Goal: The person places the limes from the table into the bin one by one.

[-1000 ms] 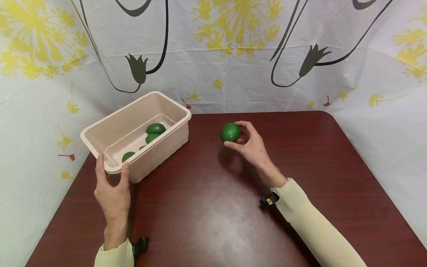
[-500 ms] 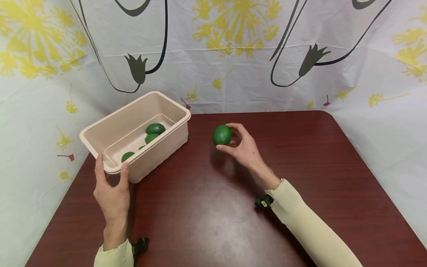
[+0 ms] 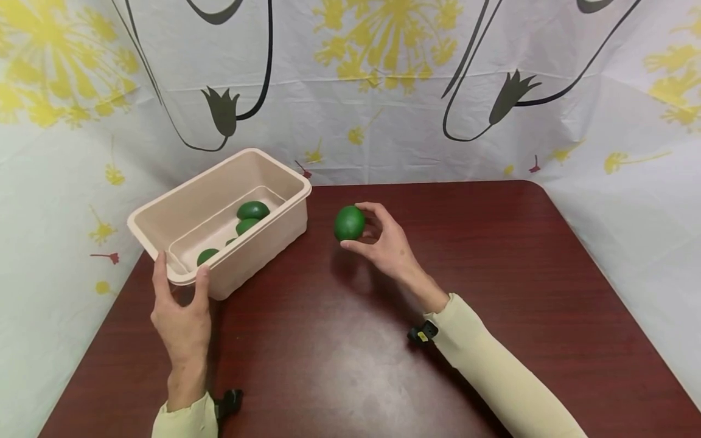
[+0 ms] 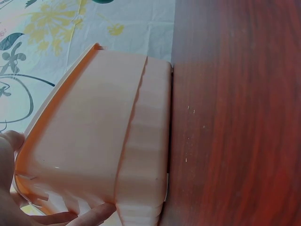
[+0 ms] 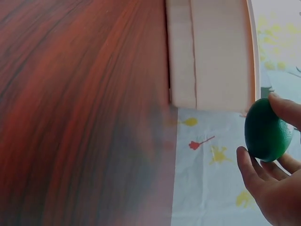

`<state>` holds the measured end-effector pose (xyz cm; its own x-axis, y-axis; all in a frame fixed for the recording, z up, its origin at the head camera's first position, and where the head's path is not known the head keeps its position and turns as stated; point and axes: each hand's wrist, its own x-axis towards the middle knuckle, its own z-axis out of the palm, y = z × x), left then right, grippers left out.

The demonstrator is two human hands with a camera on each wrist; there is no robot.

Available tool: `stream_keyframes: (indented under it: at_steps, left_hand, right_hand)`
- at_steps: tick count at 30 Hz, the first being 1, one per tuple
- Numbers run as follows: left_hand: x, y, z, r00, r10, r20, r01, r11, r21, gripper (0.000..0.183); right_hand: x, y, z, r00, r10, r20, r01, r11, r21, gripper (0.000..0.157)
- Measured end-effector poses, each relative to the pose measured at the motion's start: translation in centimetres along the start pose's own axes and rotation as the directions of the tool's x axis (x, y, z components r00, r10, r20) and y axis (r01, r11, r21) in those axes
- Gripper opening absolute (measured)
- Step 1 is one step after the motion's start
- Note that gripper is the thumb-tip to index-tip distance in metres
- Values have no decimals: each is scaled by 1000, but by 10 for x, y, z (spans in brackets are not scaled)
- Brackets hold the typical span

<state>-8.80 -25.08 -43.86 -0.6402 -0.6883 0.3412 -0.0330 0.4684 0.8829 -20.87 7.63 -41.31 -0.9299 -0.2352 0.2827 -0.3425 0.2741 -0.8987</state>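
Note:
A beige plastic tub (image 3: 268,249) stands at the table's left. Its near corner is held by my left hand (image 3: 183,325), with the thumb at the rim and other fingers against the end wall, as the left wrist view shows. Several dark green oval fruits (image 3: 254,210) lie inside, partly hidden by the tub's near wall. To the right of the tub, my right hand (image 3: 394,246) pinches another smooth green oval fruit (image 3: 349,223) between thumb and fingertips, above the tabletop. In the right wrist view this fruit (image 5: 265,132) looks glossy and egg-shaped.
The dark red wooden table (image 3: 493,255) has its far edge against a white cloth (image 3: 405,134) printed with yellow and grey flowers. This cloth also rises at both sides. A small black device (image 3: 424,332) sits at each wrist.
My right hand has carried the green oval fruit leftward, closer to the tub. The left hand keeps its hold on the tub's corner, and the view has shifted very slightly.

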Motion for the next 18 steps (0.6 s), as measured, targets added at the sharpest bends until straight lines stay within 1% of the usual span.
stream_keyframes:
  at_steps: [5,12,18]
  left_hand:
    - [-1,0,0,1000,6,-10,-6,1000,0,67]
    - [-1,-1,1,1000,4,-17,-5,1000,-4,69]
    - [-1,1,0,1000,3,-11,-3,1000,-2,68]
  right_hand:
    - [2,-4,6,1000,-23,10,23,999,-36,76]
    - [2,-9,14,999,-24,31,23,1000,5,77]
    - [2,-12,22,998,-43,44,44,999,-3,77]
